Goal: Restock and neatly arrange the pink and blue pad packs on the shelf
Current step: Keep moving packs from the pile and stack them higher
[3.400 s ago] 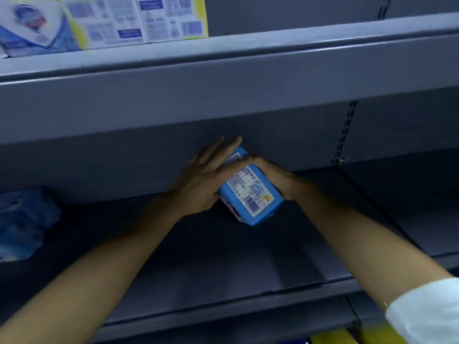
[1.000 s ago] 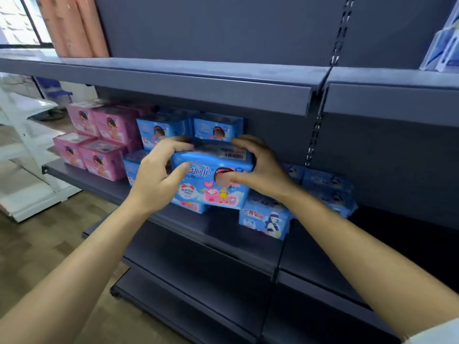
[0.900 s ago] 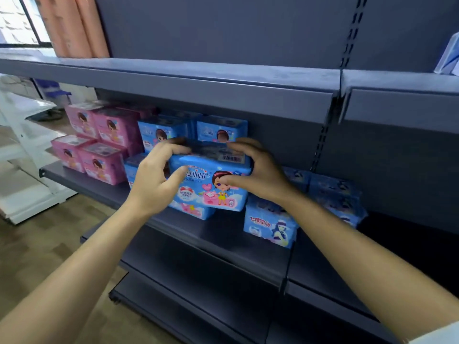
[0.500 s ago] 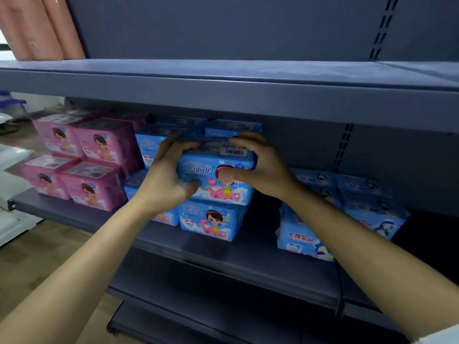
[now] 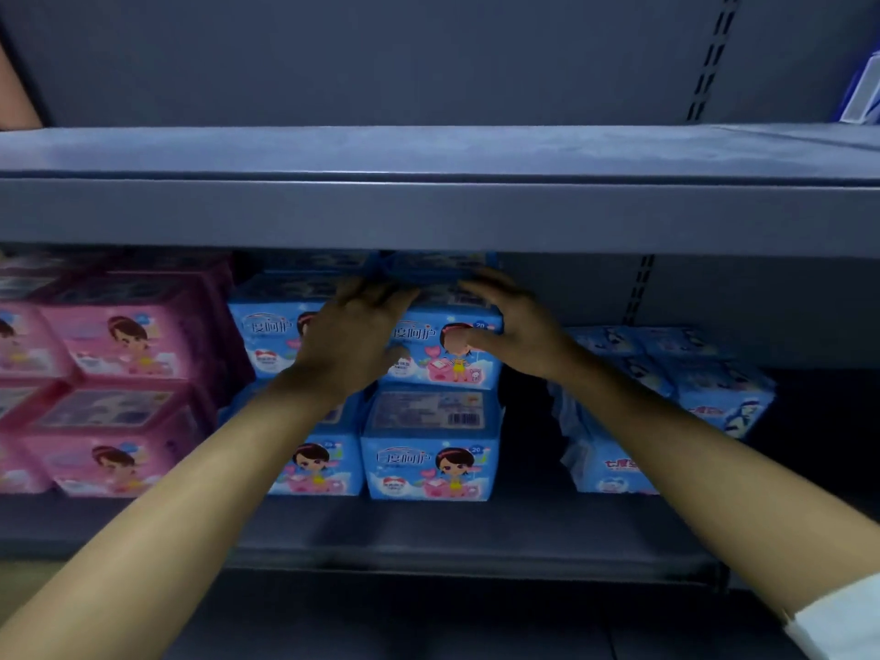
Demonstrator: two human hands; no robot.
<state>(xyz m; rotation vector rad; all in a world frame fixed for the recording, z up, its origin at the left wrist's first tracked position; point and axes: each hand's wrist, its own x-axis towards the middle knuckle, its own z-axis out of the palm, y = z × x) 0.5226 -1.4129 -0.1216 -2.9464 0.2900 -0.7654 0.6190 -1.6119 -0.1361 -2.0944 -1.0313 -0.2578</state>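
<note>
Step in hand: the top blue pack (image 5: 445,357) is being set on the second tier of the blue stack, as I judge it.
Done so far: the pink packs (image 5: 128,340) stand at the left in two tiers, and the blue packs (image 5: 266,335) stand just beside them, also in two tiers.
Left to do: the top blue pack probably needs a small push to sit square with the row. The loose blue packs (image 5: 705,388) at the right lean and look untidy, so I think they need arranging. Between them and the stack a dark gap shows on the shelf (image 5: 428,531).
Place of the pack: it rests on the lower blue pack (image 5: 428,450) and touches its blue neighbour at the left, close under the upper shelf board (image 5: 428,212).
Look of the pack: a soft block in light blue wrap, with a cartoon girl, pink hearts and white characters on the front. The lower blue pack shows a label with a barcode on its top.
Left hand (image 5: 352,340): it grips the pack at the left upper corner, fingers over the top, thumb on the front.
Right hand (image 5: 516,333): it grips the right upper corner, fingers curled over the top, thumb pressed on the front.
</note>
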